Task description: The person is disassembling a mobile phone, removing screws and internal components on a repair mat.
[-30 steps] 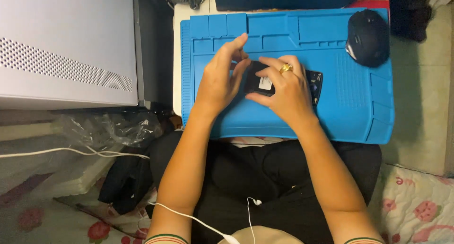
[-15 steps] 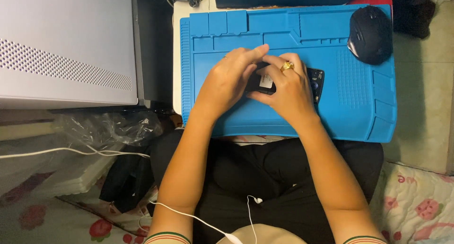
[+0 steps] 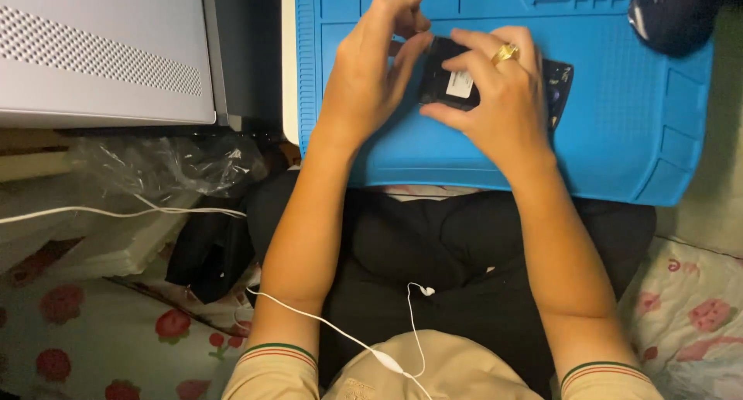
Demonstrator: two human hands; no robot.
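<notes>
A dark computer mouse (image 3: 672, 14) sits at the far right corner of the blue work mat (image 3: 619, 129), well apart from my hands and cut off by the top of the view. To the left of the mat stands a grey perforated case (image 3: 101, 51), with crumpled clear plastic (image 3: 162, 164) below it and a white cable (image 3: 116, 212) trailing across. A white earphone cord (image 3: 340, 334) runs over my lap, just under the mat's near edge. Nothing lies between my hands and the thing they work on; only my own fingers cover it.

The black device (image 3: 495, 78) with a small white label lies flat on the mat, towards its middle, a little nearer the far edge than the near one. My right hand (image 3: 495, 98), a gold ring on one finger, is laid over it from the near side, fingers curled across the top and thumb against its near edge, pinching it. My left hand (image 3: 371, 78) meets it at its left end, thumb pressed to that end and the other fingers raised and loosely bent above.
</notes>
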